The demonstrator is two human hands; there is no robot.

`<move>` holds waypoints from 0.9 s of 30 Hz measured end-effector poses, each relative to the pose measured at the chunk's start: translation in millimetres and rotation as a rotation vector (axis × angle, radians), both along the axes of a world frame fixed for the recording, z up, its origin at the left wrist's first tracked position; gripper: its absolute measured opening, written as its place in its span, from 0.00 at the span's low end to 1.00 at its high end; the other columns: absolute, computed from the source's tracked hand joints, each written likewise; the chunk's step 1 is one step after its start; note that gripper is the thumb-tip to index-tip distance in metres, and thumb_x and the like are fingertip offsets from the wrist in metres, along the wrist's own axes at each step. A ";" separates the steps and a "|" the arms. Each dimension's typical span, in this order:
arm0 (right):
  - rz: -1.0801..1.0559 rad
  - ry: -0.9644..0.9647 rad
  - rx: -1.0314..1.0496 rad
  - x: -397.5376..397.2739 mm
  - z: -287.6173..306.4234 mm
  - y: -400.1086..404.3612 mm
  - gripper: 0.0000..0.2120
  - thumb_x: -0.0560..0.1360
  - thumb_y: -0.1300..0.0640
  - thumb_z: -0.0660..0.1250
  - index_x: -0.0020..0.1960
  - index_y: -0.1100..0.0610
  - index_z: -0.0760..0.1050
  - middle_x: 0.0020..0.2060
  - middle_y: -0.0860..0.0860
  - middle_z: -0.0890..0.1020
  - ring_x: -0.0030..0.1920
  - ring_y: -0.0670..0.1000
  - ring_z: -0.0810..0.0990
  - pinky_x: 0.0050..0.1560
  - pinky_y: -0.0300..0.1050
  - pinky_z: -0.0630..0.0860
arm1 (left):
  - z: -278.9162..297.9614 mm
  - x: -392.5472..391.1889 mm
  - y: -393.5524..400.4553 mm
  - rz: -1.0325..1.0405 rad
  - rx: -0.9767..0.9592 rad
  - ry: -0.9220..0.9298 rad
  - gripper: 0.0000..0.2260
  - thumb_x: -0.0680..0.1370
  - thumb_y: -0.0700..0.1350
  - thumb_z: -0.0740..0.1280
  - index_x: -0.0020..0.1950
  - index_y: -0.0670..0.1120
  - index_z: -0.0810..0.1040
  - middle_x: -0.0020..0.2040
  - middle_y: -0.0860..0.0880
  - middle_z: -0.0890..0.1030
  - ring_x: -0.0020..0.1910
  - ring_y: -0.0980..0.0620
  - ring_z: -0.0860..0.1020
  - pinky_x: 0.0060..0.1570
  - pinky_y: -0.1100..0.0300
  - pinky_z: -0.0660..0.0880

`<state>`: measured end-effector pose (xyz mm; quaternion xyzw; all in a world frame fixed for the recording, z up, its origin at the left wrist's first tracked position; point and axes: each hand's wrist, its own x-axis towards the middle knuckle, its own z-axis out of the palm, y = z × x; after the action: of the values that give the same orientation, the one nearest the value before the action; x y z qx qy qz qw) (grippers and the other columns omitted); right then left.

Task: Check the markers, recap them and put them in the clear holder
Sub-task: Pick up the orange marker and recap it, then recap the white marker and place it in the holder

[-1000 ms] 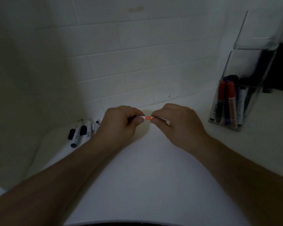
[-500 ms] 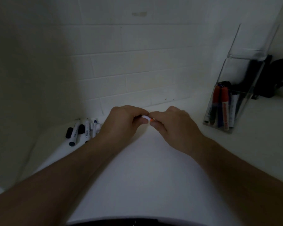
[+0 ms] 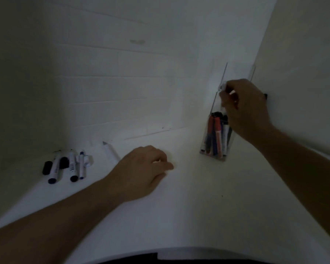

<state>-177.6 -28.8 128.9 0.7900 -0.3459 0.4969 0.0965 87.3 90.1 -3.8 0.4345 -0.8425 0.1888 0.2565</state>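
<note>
While the left hand (image 3: 141,168) rests low on the white table (image 3: 189,216) with fingers loosely curled and nothing in them, the right hand (image 3: 244,109) is raised over the clear holder (image 3: 215,149). Right fingers are curled around a marker (image 3: 223,86); only its pale upper end shows, protruding above the thumb and forefinger at the hand's top left. Rest of the barrel is hidden behind the palm, so its lower end and colour cannot be read. Marker end sits level with the holder's tall back panel, above the front pocket; whether it touches the plastic cannot be told.

Holder stands upright at the right, near the wall corner. Inside it: several capped markers upright, among them two red markers (image 3: 214,132), with blue, white and black ones beside them.

Far left of the table: a group of loose markers (image 3: 65,166) lying roughly parallel, and a separate black cap (image 3: 47,167) just beside them. A sheet of white paper (image 3: 109,153) lies between that group and the left hand. White tiled wall (image 3: 112,92) behind.
</note>
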 end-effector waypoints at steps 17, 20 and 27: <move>-0.372 0.516 0.380 -16.4 -28.0 -17.4 0.15 0.84 0.54 0.56 0.66 0.49 0.75 0.43 0.50 0.81 0.37 0.50 0.79 0.40 0.45 0.77 | -0.9 0.4 6.3 -0.046 -0.006 -0.035 0.11 0.83 0.52 0.62 0.57 0.53 0.83 0.49 0.52 0.82 0.41 0.51 0.79 0.40 0.56 0.76; -0.352 0.487 0.426 -18.1 -32.1 -12.4 0.16 0.84 0.55 0.54 0.67 0.49 0.74 0.47 0.53 0.83 0.41 0.52 0.81 0.45 0.48 0.80 | -1.8 0.0 5.4 -0.029 -0.005 -0.042 0.13 0.84 0.54 0.60 0.54 0.53 0.83 0.47 0.52 0.81 0.40 0.52 0.78 0.39 0.56 0.76; -0.170 0.256 0.108 13.0 -51.1 20.2 0.18 0.79 0.59 0.59 0.68 0.49 0.72 0.55 0.52 0.78 0.46 0.54 0.79 0.45 0.53 0.81 | 3.7 7.2 14.2 0.049 -0.024 0.027 0.18 0.82 0.59 0.58 0.42 0.54 0.81 0.37 0.55 0.75 0.32 0.54 0.76 0.28 0.57 0.74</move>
<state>-164.6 -8.6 77.9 0.8188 -0.4225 0.3629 0.1390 94.5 104.4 -0.1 0.4545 -0.8256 0.1993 0.2684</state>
